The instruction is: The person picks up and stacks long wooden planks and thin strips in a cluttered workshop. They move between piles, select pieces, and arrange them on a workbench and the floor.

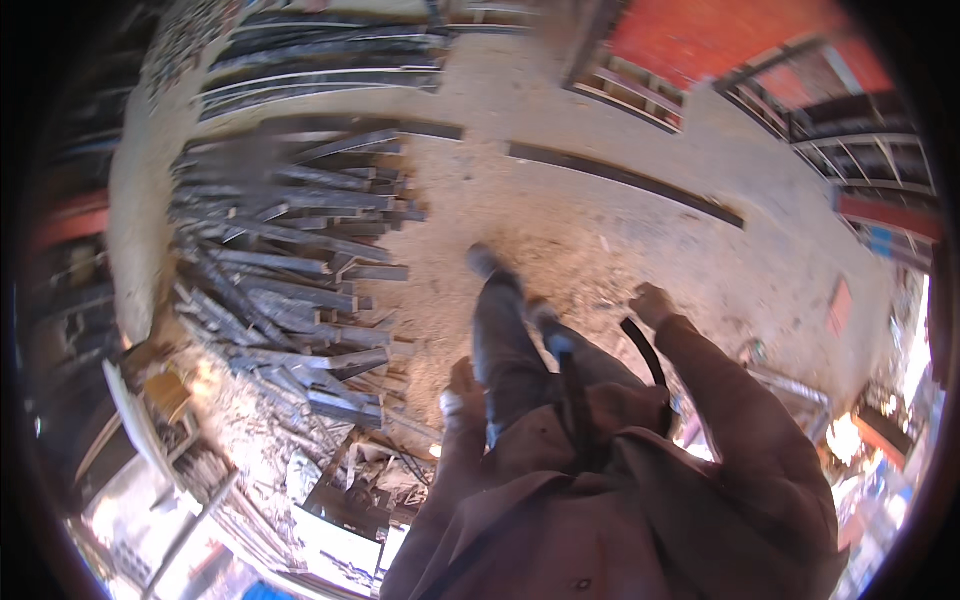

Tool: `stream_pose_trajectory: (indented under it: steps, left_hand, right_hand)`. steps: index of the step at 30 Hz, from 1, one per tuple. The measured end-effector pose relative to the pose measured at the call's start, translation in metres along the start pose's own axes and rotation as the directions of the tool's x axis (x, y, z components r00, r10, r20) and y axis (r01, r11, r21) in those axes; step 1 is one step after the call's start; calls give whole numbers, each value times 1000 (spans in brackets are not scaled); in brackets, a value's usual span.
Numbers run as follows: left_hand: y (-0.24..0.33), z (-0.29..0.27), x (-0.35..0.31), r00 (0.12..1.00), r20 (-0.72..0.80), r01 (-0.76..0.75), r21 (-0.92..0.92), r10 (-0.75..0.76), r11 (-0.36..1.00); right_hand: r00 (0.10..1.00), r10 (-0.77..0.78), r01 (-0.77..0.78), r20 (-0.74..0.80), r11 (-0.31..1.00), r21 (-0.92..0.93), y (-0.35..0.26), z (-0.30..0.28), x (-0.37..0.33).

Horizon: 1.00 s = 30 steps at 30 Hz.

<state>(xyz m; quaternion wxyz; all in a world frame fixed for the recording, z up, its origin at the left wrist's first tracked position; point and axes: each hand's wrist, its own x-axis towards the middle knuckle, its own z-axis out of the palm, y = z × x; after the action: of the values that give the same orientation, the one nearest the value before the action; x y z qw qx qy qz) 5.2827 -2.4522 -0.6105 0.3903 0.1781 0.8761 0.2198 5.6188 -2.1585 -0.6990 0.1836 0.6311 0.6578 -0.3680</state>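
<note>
My left hand (462,386) hangs beside my left thigh, pointing forward. It is blurred and its fingers run together, and I see nothing in it. My right hand (653,304) is out ahead on the right, above the dusty floor, its fingers curled in and no object showing in them. A dark strap (643,350) curves up next to my right wrist and does not appear to be held. Nearest to my left hand is a large pile of dark timber beams (300,240), stacked loosely with their cut ends toward me.
One long dark beam (625,185) lies alone on the dirt floor (470,190) ahead. More lengths of timber (330,65) are stacked at the far left. Red panels with dark frames (720,40) stand at the far right. Scrap wood (380,475) lies at the lower left.
</note>
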Motion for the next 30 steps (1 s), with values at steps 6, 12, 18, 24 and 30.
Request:
stream_pose_trajectory:
  steps: [6, 12, 18, 24, 30]
  left_hand:
    - [52, 34, 113, 988, 154, -25, 25, 21, 999]
    - [85, 89, 228, 971, 232, 44, 90, -64, 995]
    - [79, 124, 323, 965, 171, 225, -155, -198, 962]
    - [75, 180, 592, 936, 8, 349, 116, -352, 930]
    - [81, 249, 815, 867, -148, 478, -20, -475, 878]
  right_hand:
    - [992, -86, 103, 90, 974, -200, -41, -19, 124]
    - [978, -142, 183, 155, 937, -298, -106, -11, 263]
    - [805, 472, -588, 361, 718, 373, -160, 66, 464]
    - [690, 592, -697, 416, 390, 602, -136, 140, 593]
    - [508, 715, -779, 481, 143, 610, -84, 188, 676]
